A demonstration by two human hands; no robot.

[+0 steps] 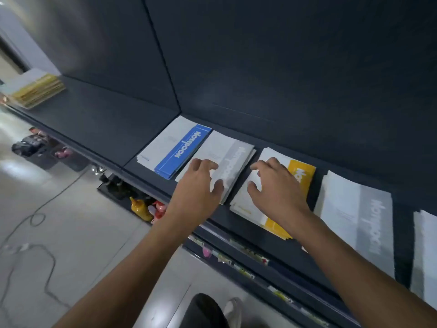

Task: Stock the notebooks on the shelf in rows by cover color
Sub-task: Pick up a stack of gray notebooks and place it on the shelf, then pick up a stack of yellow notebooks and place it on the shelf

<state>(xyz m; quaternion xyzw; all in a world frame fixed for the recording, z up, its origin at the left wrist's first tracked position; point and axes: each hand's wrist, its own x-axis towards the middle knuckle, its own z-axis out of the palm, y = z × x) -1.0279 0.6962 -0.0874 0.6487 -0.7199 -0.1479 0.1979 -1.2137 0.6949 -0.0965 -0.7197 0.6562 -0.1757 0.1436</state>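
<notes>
Squaring up stacks: my left hand (pixel 201 181) lies flat, fingers spread, on the grey notebooks (pixel 227 162); my right hand (pixel 276 185) rests open on the yellow notebooks (pixel 302 176) at its three o'clock. Blue notebooks (pixel 179 150) sit at ten o'clock. Several piles are shelved; the far yellow stack (pixel 37 91), at nine o'clock on the shelf (pixel 99 110), looks unsorted.

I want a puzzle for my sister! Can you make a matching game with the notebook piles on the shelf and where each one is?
Things:
1. blue notebook stack
2. grey notebook stack
3. yellow notebook stack
4. far stack

Places:
A. under the right hand
B. alone at the left end of the shelf
C. under the left hand
D. at the shelf's back corner, no hand on it

Pairs: 1-D, 2-C, 3-A, 4-B
</notes>
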